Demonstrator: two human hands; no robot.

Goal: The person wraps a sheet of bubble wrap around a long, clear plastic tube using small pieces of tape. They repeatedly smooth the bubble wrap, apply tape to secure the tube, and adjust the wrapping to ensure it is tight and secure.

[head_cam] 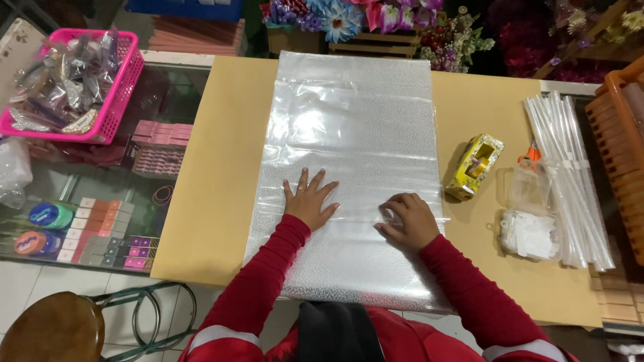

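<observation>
A large sheet of clear, textured plastic wrap point(355, 127) lies flat on a tan board point(215, 181) in front of me. My left hand point(308, 201) rests palm down on the sheet with its fingers spread. My right hand point(407, 220) is curled beside it, fingertips pinching or pressing a small crease of the sheet. Both arms wear red sleeves.
A yellow tape dispenser point(473, 166) sits right of the sheet, with clear plastic boxes point(530, 221), orange-handled scissors point(530, 155) and long clear sleeves point(567, 174) beyond. An orange basket point(620, 134) stands far right, a pink basket point(74, 87) far left. Artificial flowers point(376, 17) line the back. A wooden stool point(54, 328) stands lower left.
</observation>
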